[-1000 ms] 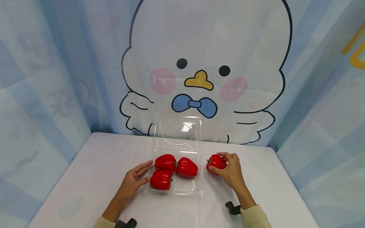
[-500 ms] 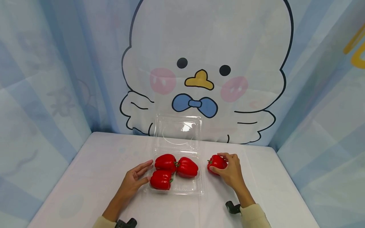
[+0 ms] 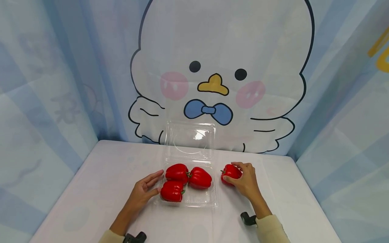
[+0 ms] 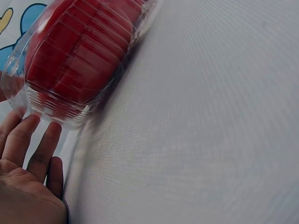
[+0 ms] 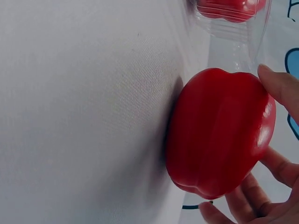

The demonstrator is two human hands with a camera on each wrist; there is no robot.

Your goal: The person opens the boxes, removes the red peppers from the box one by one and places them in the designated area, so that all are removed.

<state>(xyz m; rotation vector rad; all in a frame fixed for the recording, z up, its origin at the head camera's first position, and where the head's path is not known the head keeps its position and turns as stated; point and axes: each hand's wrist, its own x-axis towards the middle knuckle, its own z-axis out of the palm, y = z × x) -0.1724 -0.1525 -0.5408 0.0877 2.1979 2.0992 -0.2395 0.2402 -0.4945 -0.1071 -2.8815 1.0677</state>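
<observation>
One red pepper (image 3: 232,171), stem (image 3: 223,171) leftward, long axis crosswise, right hand (image 3: 247,180) gripping it, left hand (image 3: 141,193) outstretched

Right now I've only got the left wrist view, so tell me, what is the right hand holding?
Observer: The right hand grips a red pepper outside the clear container, off to its right.
Operator: Through the plastic I just see red. How many peppers are inside?
Observer: Three: a back-left pepper, a back-right pepper and a front-left pepper.
Operator: And the lid, open or closed?
Observer: Open; the lid stands up at the container's far side.
</observation>
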